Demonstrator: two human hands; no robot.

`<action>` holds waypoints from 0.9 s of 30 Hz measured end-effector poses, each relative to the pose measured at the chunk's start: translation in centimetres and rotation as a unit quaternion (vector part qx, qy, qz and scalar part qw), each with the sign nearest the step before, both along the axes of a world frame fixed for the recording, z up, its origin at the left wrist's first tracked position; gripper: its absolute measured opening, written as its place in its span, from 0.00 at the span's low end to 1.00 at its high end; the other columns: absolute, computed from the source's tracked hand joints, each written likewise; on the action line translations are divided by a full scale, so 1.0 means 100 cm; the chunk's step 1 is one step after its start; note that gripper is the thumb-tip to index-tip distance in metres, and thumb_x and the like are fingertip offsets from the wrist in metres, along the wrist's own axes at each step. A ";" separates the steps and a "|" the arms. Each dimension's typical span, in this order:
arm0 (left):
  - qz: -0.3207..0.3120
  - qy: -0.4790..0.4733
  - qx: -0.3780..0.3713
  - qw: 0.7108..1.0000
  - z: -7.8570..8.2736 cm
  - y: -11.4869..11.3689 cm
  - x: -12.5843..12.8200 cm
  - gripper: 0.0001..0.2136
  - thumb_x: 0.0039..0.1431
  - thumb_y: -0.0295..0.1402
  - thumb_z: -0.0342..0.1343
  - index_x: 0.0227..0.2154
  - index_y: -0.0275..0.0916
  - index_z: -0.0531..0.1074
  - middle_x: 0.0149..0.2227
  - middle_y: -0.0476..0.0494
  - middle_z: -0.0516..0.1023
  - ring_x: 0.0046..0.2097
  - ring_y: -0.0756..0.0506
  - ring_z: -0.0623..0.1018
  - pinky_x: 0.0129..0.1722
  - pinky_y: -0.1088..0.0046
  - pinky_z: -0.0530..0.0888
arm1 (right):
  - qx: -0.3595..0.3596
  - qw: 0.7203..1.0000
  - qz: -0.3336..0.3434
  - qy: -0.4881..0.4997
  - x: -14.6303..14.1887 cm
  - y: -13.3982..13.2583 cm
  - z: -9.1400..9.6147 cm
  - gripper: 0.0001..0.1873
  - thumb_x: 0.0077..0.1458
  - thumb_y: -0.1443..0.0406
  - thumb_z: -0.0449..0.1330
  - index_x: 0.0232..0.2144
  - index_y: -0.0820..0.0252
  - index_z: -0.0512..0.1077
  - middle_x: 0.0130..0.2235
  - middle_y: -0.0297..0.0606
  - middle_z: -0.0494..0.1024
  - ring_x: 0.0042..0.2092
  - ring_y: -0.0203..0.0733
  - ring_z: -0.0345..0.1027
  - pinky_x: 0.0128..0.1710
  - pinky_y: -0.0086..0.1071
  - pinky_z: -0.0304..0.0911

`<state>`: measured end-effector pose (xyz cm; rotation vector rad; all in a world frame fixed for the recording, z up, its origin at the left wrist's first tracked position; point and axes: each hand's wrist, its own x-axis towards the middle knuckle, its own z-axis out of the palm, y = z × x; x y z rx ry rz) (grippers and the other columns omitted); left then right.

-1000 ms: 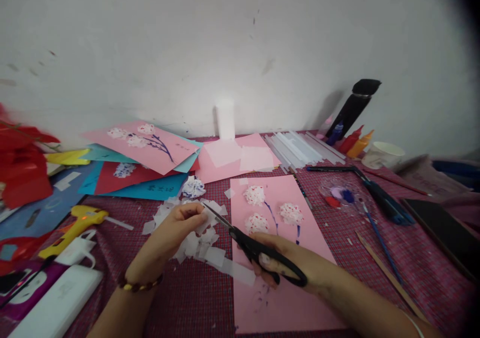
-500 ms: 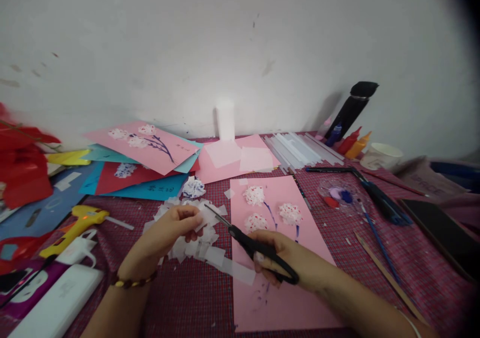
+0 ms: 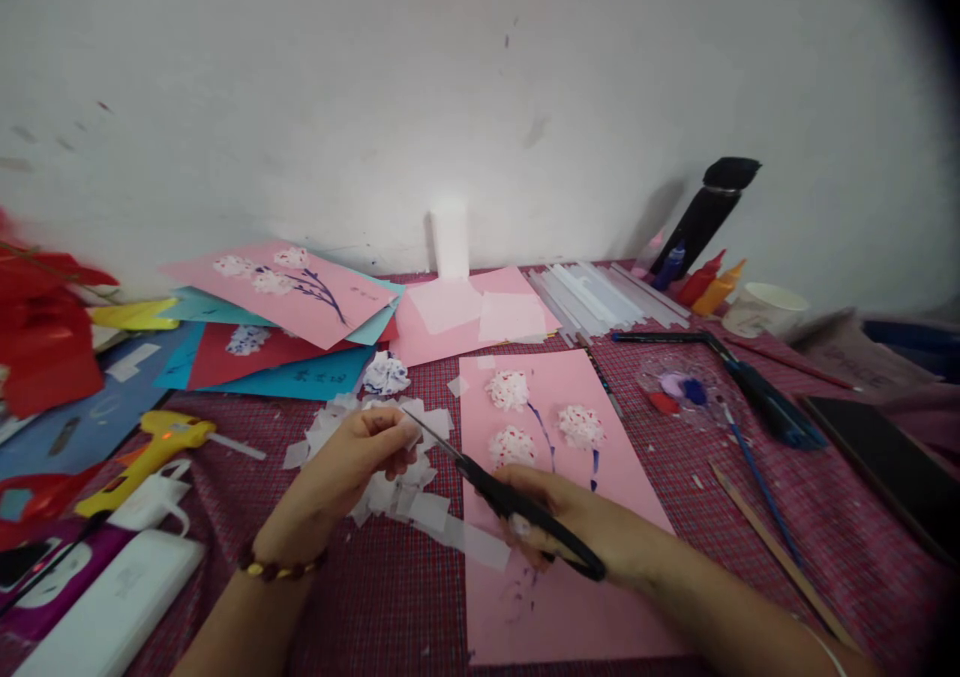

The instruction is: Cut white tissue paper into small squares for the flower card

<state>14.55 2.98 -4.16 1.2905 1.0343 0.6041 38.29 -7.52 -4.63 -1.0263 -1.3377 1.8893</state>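
Note:
My right hand (image 3: 559, 512) grips a pair of black-handled scissors (image 3: 517, 502), whose blades point up and left. My left hand (image 3: 375, 442) pinches a small piece of thin white paper, mostly hidden by the fingers, right at the scissor tips. Below and behind this hand lies a loose pile of cut white paper pieces (image 3: 405, 492). Under my right hand is a pink sheet (image 3: 570, 607) bearing several crumpled white flowers (image 3: 579, 427) with red specks, and purple painted stems. A white paper strip (image 3: 480, 545) overlaps its left edge.
At left are a yellow glue gun (image 3: 142, 462), a white power bank (image 3: 112, 607) and stacked coloured cards (image 3: 315, 307). Clear glue sticks (image 3: 600, 297), paint bottles (image 3: 720, 287), a paper cup (image 3: 765, 309), a blue glue gun (image 3: 772, 397), a paintbrush (image 3: 761, 482) and a dark phone-like slab (image 3: 885, 467) lie right.
My left hand has shifted slightly right, closer to the scissor blades. The blades look closer together, and the paper shows less beyond the fingers.

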 end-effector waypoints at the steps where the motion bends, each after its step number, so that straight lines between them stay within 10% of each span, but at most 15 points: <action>1: -0.001 0.005 -0.008 1.000 -0.001 0.000 0.000 0.13 0.51 0.40 0.60 0.19 0.38 0.69 0.17 0.53 0.70 0.19 0.54 0.65 0.20 0.78 0.61 | -0.007 1.000 -0.007 -0.005 -0.001 0.000 0.001 0.28 0.46 0.46 0.66 0.36 0.62 0.64 0.27 0.27 0.61 0.25 0.29 0.53 0.24 0.26 0.51; 27: 0.121 -0.028 -0.005 0.992 0.005 0.003 -0.004 0.12 0.46 0.38 0.63 0.17 0.37 0.69 0.16 0.53 0.70 0.18 0.55 0.65 0.18 0.80 0.59 | 0.008 0.999 0.021 0.029 -0.002 -0.003 -0.002 0.30 0.52 0.44 0.60 0.42 0.65 0.65 0.31 0.32 0.65 0.27 0.30 0.60 0.26 0.26 0.56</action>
